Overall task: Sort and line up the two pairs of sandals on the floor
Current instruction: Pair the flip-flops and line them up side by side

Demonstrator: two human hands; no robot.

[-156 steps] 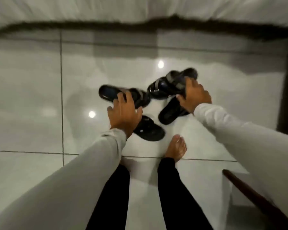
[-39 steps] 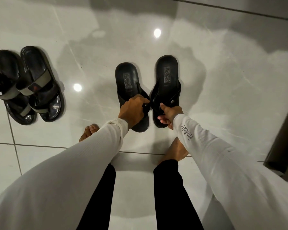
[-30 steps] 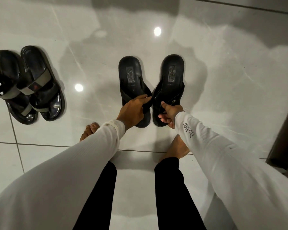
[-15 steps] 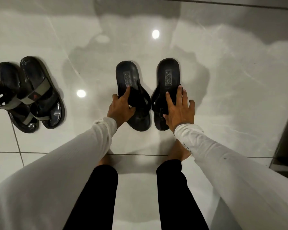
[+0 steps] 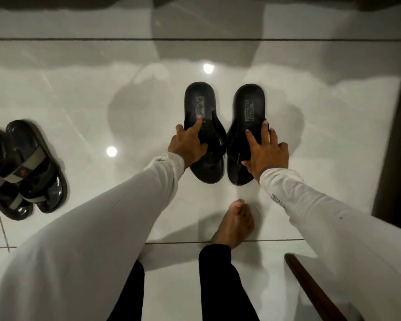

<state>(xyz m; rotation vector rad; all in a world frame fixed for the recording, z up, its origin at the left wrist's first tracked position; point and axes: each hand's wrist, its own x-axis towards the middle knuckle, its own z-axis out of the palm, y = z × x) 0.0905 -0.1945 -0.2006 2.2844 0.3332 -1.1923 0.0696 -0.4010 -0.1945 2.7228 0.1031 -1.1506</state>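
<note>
Two black thong sandals lie side by side on the glossy white tile floor, heels pointing away from me: the left one (image 5: 199, 100) and the right one (image 5: 249, 100). My left hand (image 5: 186, 148) rests on the left sandal, index finger stretched along its insole and thumb at its outer edge. My right hand (image 5: 266, 156) lies flat on the right sandal's strap area with its fingers spread. The other pair, black sandals with grey straps (image 5: 36, 167), sits together at the far left, and its left shoe (image 5: 0, 181) is partly cut off by the frame.
My bare right foot (image 5: 237, 223) stands on the tile just behind the thong sandals. A dark door frame or furniture edge (image 5: 396, 135) runs down the right side. A brown wooden rail (image 5: 315, 288) angles across the bottom right corner.
Both hands let go of the thong straps and now lie with fingers spread on the sandals, which have straightened and sit parallel. The view has shifted right, so the strapped pair sits further left.
</note>
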